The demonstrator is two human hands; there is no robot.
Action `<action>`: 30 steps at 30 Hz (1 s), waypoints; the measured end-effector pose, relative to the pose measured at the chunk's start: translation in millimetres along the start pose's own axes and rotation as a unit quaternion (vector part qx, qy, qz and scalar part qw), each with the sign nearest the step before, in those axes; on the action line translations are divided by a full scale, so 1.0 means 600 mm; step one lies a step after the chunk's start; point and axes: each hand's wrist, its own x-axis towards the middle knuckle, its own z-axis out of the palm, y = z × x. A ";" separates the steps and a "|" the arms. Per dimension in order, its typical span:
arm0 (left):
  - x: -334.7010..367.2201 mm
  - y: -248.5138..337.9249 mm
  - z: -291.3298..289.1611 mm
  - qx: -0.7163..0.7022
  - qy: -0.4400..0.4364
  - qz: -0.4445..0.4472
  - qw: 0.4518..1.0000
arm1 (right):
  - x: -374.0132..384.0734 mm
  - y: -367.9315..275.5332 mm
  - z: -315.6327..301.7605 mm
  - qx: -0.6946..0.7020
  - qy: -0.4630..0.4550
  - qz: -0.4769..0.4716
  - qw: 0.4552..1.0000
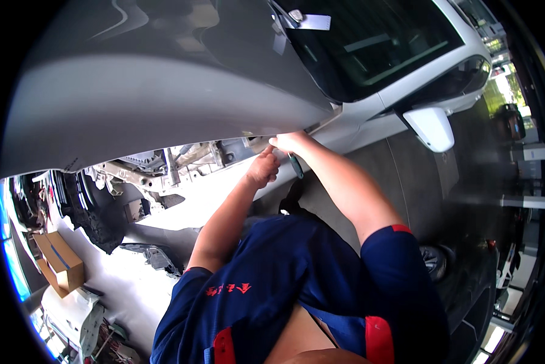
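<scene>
A grey car hood stands raised a little, with its edge just above both of my hands. My right hand reaches to the gap under that edge, near the windshield corner. Its fingers are closed around a tool with a dark green handle, which hangs down below the palm; the tool's working end is hidden. Close beside it, my left hand has curled fingers, with the index finger and thumb up toward the right fingertips. Whatever it may pinch there is too small to tell. Brackets and bare metal of the engine bay show to the left.
The white side mirror sticks out at the right. Removed dark car parts lie on the floor at the left, near an open cardboard box. A wheel of another dark car is at the lower right.
</scene>
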 end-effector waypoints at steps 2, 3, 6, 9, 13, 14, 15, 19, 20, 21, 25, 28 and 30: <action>-0.006 0.002 -0.004 0.003 0.008 -0.003 1.000 | -0.025 -0.020 -0.004 0.017 0.007 0.017 1.000; -0.007 0.005 -0.001 0.005 0.007 -0.007 1.000 | -0.037 -0.026 -0.012 0.039 0.021 0.045 0.998; -0.003 0.011 0.010 0.023 0.012 -0.002 1.000 | -0.006 -0.003 0.025 -0.003 0.177 -0.011 0.984; -0.014 0.007 0.006 0.028 0.001 0.007 1.000 | -0.005 -0.010 0.032 0.070 0.284 -0.028 0.956; -0.008 0.015 0.014 0.013 0.013 -0.005 1.000 | -0.015 -0.008 0.014 -0.026 0.150 -0.003 0.988; -0.008 0.017 0.020 0.004 0.029 -0.011 1.000 | -0.018 -0.005 0.011 -0.077 0.081 0.017 0.994; -0.006 0.012 0.010 0.003 0.031 -0.007 0.999 | -0.018 -0.010 0.012 -0.078 0.081 0.013 0.994; -0.001 0.004 -0.003 -0.032 0.001 -0.002 0.999 | -0.015 -0.015 0.014 -0.295 0.168 -0.060 0.939; 0.001 0.004 -0.001 -0.040 0.004 -0.006 0.999 | -0.013 -0.012 0.013 -0.188 0.107 -0.007 0.976; -0.001 0.007 0.000 -0.040 0.004 -0.004 0.999 | -0.014 -0.016 0.011 -0.077 0.042 0.043 0.995; -0.009 0.006 0.008 -0.039 0.022 -0.013 0.999 | -0.020 -0.025 0.011 -0.302 0.172 -0.041 0.937; -0.012 0.007 0.000 -0.025 -0.015 -0.011 1.000 | -0.033 -0.035 -0.010 -0.236 0.069 -0.017 0.969; -0.008 0.006 0.001 -0.029 0.007 -0.010 1.000 | -0.052 -0.033 0.006 -0.242 0.260 -0.107 0.929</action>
